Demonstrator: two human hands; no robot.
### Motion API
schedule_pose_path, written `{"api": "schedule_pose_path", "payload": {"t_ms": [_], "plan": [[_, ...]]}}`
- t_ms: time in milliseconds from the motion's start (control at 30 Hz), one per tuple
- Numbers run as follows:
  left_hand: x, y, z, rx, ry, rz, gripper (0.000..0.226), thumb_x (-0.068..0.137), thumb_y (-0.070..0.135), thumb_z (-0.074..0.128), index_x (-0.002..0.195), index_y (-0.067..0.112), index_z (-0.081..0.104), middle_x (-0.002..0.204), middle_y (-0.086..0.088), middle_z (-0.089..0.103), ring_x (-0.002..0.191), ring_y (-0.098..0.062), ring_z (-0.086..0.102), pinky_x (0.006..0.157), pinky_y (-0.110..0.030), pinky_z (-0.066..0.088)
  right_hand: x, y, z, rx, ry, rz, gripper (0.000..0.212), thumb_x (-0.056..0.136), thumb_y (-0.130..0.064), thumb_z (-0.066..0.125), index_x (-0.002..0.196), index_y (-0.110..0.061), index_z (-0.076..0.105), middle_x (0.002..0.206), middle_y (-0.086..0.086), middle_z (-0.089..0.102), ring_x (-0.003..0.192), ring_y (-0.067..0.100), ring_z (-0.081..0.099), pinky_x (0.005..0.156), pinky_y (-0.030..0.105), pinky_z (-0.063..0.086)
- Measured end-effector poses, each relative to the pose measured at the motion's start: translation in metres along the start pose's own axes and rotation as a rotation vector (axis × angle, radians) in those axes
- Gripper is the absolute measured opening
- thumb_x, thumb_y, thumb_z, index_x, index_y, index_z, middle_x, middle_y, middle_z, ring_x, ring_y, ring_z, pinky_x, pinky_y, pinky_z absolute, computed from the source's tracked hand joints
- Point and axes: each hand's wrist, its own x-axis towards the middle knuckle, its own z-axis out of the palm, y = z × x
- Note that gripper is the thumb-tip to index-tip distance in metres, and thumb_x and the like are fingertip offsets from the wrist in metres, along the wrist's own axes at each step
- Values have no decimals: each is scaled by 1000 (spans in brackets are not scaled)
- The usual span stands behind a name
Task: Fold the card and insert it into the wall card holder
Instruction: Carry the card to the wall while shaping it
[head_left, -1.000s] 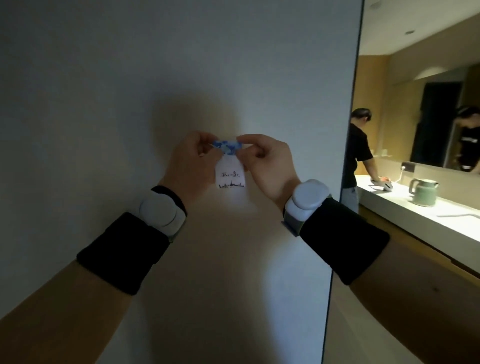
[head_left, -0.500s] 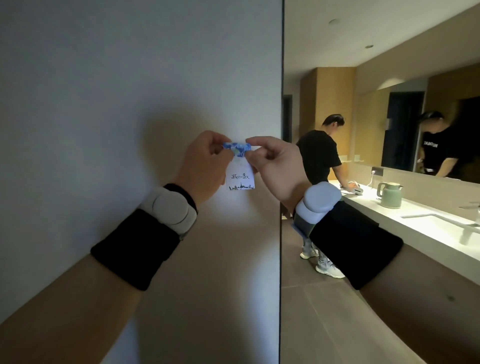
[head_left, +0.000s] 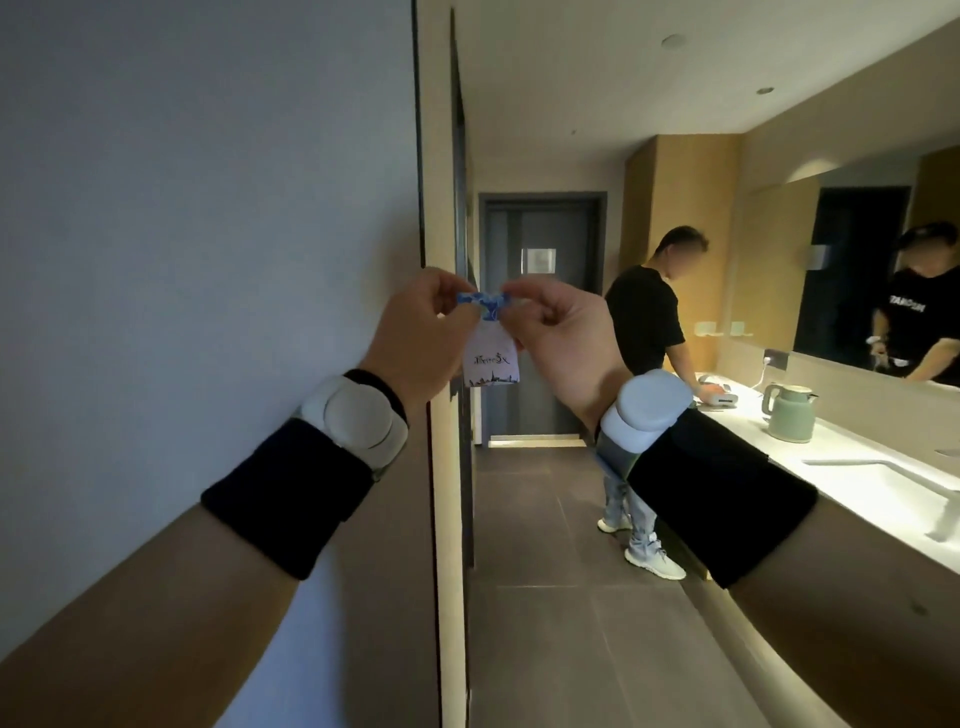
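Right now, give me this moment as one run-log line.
phase: folding | card: pinched at blue top edge | left hand: gripping | right hand: gripping | wall card holder: not visible

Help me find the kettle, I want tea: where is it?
In the head view, the green kettle stands at right on the lit counter, below the mirror, near the sink.

Card (head_left: 491, 358) between left hand (head_left: 415, 338) and right hand (head_left: 563, 343), wall (head_left: 208, 208) left, counter (head_left: 857, 467) right

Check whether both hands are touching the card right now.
Touching. The head view shows the left hand and right hand each pinching an end of the card at its blue top edge, the white part hanging below.
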Motion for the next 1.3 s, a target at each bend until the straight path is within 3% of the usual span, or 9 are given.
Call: {"api": "schedule_pose_path", "payload": {"t_ms": [167, 367, 467, 533, 867, 1167, 1300], "plan": [[16, 3, 56, 66, -22, 21, 11, 98, 19, 53, 107, 13, 53, 92, -6, 63, 71, -14, 64, 45, -8, 45, 8, 39, -44, 36, 11, 26, 25, 97, -15, 61, 120, -12, 67, 90, -2, 73, 87, 6, 73, 67, 14, 57], [41, -12, 121, 104, -14, 29, 7, 98, 21, 55, 104, 19, 52, 92, 0, 62, 83, -19, 67, 57, -18, 51, 24, 95, -83, 43, 23, 18, 20, 97, -17, 62, 116, -18, 68, 86, 12, 74, 85, 6, 74, 65, 10, 55], [57, -22, 149, 110, -12, 29, 9, 98, 22, 55, 105, 18, 53, 97, -5, 63, 85, -23, 68, 58, -18, 51, 37, 124, -97, 33, 26, 18, 19, 97, -19, 62, 114, -21, 68, 87, 14, 74, 84, 11, 74, 64, 10, 55], [71, -29, 169, 106, -10, 34, 10, 98, 22, 55, 106, 17, 53, 99, -5, 64, 86, -24, 68, 60, -20, 53, 50, 144, -107, 42, 14, 13, 18, 97, -19, 62, 114, -23, 68, 87, 12, 75, 83, 5, 74, 63, 10, 55], [155, -66, 262, 92, -39, 28, 5, 96, 24, 57, 96, 27, 53, 93, -2, 65, 80, -19, 69, 52, -14, 48, 122, 247, -155, 28, -10, 38, 21, 96, -25, 63, 116, -23, 66, 87, -13, 73, 86, -6, 72, 64, 10, 56], [210, -114, 333, 180, -4, -11, 10, 94, 24, 60, 103, 23, 56, 95, -2, 65, 76, -14, 66, 47, -12, 43, 168, 343, -178, 183, -73, 40, 18, 95, -22, 64, 112, -27, 65, 96, -6, 73, 91, 1, 72, 68, 14, 57], [237, -136, 369, 215, 52, -14, 9, 88, 26, 62, 96, 26, 59, 83, 0, 67, 57, -6, 63, 44, -15, 43, 197, 388, -193, 308, -143, 47, 17, 93, -16, 66, 107, -25, 68, 85, -13, 75, 85, 4, 74, 65, 15, 57]]}}
